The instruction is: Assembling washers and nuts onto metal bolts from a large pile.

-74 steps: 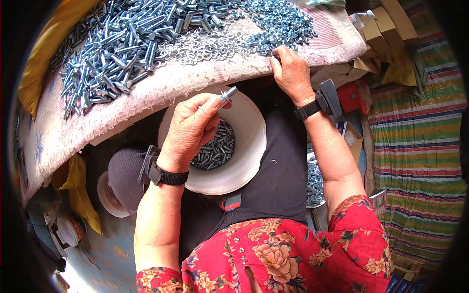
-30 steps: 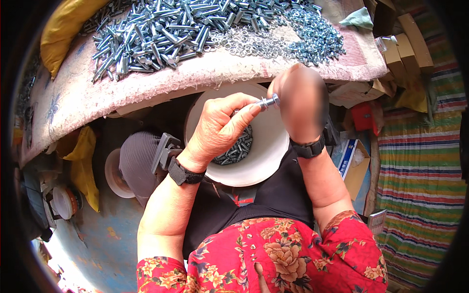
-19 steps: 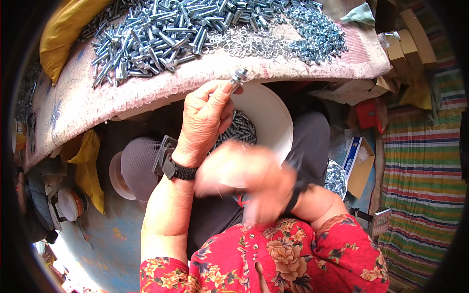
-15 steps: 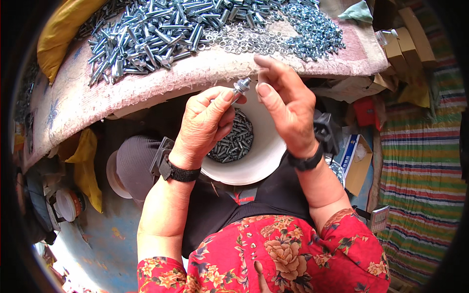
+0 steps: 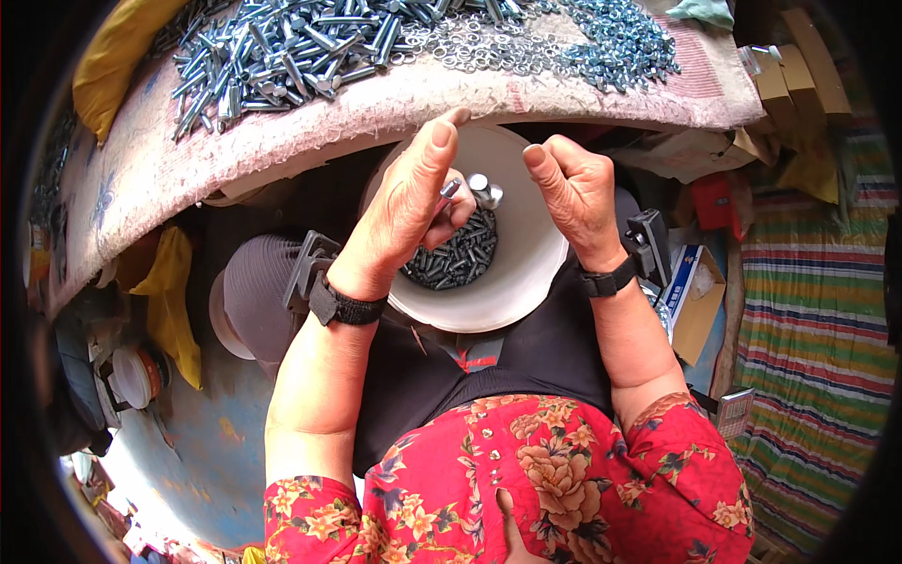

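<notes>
My left hand (image 5: 404,211) is over the bucket, its thumb stretched up and its other fingers curled round a shiny bolt (image 5: 449,191). A bright round metal end (image 5: 478,181) shows just beyond these fingers; I cannot tell whether it belongs to the same bolt. To the right, my right hand (image 5: 581,197) hangs over the bucket's rim, thumb raised apart from loosely bent fingers, with nothing seen in it. The white bucket (image 5: 526,273) stands between my legs. Many dark metal pieces (image 5: 456,258) lie at its bottom.
A cloth-covered table (image 5: 310,136) curves across the far side, bearing piles of bolts (image 5: 282,66), rings (image 5: 470,42) and small bluish pieces (image 5: 620,47). An open cardboard box (image 5: 697,315) is at the right, by a striped sheet (image 5: 808,320). A yellow cloth (image 5: 171,310) hangs at left.
My right hand has drawn back to the right and lower, its fingers now more bent. The left thumb has lifted off the bolt, which has dropped lower toward the bucket. The view has shifted slightly.
</notes>
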### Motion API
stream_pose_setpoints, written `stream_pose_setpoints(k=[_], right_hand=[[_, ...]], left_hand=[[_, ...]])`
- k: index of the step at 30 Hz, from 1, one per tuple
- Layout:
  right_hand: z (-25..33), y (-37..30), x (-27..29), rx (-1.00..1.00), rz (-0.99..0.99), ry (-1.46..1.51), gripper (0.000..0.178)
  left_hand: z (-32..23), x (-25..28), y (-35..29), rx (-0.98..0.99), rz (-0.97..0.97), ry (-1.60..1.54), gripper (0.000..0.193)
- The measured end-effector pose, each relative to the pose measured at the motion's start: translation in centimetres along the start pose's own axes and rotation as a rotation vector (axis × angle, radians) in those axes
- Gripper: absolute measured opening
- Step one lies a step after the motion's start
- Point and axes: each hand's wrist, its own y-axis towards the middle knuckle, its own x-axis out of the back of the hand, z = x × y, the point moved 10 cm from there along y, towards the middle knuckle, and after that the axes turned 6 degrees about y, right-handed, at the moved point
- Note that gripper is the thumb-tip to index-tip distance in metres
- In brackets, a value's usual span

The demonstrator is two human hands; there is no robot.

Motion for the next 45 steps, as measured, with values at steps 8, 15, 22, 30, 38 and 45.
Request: stream_pose_setpoints(k=[8,15,22,30,38,45], right_hand=[[3.1,-0.9,-5.6,0.181,0.26,0.045,0.005],[-0.6,0.9,-3.7,-0.136,0.159,0.214,0.015],[0.6,3.9,-4.2,0.014,0.211,0.045,0.02],[-1.5,15.8,0.9,0.218,-0.175,-0.356,0.017],[-3.5,17.8,-1.6,0.415,-0.093,-0.716,0.019],[-2.7,17.3,1.2,0.359,-0.149,-0.545,0.01]], left_hand=[[1.2,-0.3,0.4,-0.068,0.001,-0.03,0.085],[1.9,-0.4,0.6,0.04,0.021,-0.261,0.036],[0.7,0.9,0.7,-0.11,-0.057,0.027,0.019],[1.2,1.3,0.6,0.002,-0.036,-0.2,0.019],[1.2,2.2,0.9,-0.003,-0.095,-0.32,0.021],[1.6,2.9,0.6,-0.012,-0.146,-0.28,0.021]])
